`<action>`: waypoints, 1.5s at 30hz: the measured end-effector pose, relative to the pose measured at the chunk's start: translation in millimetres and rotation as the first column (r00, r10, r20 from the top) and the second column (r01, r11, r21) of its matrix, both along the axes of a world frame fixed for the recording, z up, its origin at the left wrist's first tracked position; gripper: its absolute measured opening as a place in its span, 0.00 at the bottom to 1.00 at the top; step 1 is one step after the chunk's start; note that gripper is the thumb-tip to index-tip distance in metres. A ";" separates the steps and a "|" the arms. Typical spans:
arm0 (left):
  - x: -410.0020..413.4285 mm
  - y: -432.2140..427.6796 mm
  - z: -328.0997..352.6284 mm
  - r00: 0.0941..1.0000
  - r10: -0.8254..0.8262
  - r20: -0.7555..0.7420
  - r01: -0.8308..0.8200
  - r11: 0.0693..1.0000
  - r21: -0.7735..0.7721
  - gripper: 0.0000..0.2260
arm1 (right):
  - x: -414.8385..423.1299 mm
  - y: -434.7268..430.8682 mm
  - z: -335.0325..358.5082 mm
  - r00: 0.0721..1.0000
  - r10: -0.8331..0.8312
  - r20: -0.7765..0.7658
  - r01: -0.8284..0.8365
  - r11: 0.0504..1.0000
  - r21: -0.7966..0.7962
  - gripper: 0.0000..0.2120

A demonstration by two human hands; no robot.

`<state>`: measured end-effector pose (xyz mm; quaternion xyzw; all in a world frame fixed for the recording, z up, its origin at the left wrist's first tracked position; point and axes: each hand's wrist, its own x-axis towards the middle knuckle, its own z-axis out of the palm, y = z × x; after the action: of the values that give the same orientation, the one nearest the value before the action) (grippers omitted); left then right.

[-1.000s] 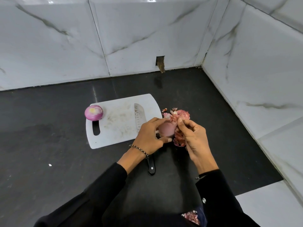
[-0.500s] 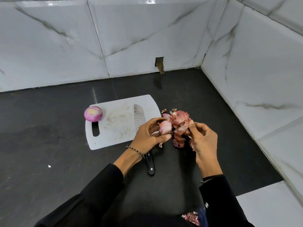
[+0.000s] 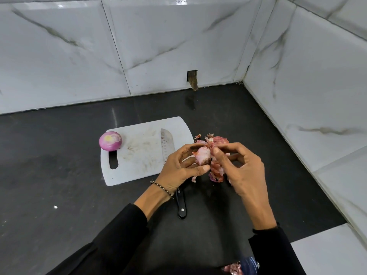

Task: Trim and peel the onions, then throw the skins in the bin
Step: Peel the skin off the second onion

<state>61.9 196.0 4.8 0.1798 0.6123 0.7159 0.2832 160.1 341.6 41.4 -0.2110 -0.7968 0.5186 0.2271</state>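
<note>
My left hand [image 3: 181,168] grips a small pale pink onion [image 3: 203,155] above the black counter, just right of the white cutting board [image 3: 139,155]. My right hand [image 3: 241,169] pinches the skin at the onion's right side. A pile of reddish onion skins [image 3: 216,169] lies on the counter under and behind my hands. A peeled purple onion [image 3: 110,141] sits at the board's left edge. A knife lies with its blade [image 3: 166,143] on the board and its black handle [image 3: 181,205] on the counter, partly under my left wrist.
White marble-look walls close the counter at the back and right, meeting in a corner. A small hole [image 3: 192,78] is in the back wall. More onion skins [image 3: 232,268] show at the bottom edge by my right sleeve. A white ledge [image 3: 327,255] lies at lower right.
My right hand pulled away to the right with a strip of skin, then came back to the onion. My left hand has kept hold of the onion and turned it slightly.
</note>
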 end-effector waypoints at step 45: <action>-2.4 6.4 5.3 0.969 -0.067 -0.237 0.037 0.991 -0.130 0.28 | 10.7 6.6 -3.7 0.988 0.157 0.000 -0.156 0.982 0.106 0.09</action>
<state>59.5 202.5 10.0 0.2633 0.6806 0.6417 0.2360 170.8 348.1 37.7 -0.1333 -0.8364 0.4929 0.1996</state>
